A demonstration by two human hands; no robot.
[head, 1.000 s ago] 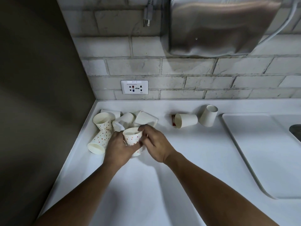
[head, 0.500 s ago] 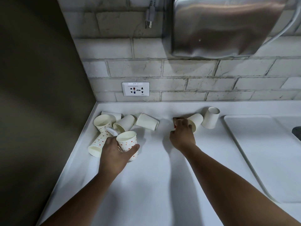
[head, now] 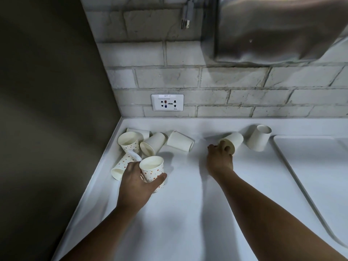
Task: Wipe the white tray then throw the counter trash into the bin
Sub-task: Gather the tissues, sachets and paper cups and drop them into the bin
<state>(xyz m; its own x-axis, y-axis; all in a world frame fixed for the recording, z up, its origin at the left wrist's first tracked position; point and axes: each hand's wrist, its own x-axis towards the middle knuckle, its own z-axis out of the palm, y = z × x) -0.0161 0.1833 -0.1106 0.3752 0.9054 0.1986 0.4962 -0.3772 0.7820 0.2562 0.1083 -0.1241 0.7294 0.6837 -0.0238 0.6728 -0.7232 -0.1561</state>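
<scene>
left hand (head: pixel 135 183) wrapped round upright dotted cup (head: pixel 152 169), right hand (head: pixel 219 160) outstretched, fingers (head: pixel 226 147) pinching rim of tipped plain cup (head: pixel 233 141)

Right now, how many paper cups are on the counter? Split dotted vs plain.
Dotted cups: 3
Plain white cups: 5
Total: 8

The left grip (head: pixel 138 182) holds 1 upright dotted cup (head: pixel 152 169), centre-left of frame. The right grip (head: pixel 219 159) pinches the rim of 1 tipped plain cup (head: pixel 233 140), centre. The white tray (head: pixel 320 166) lies on the counter (head: pixel 178 213) at the right edge.
</scene>
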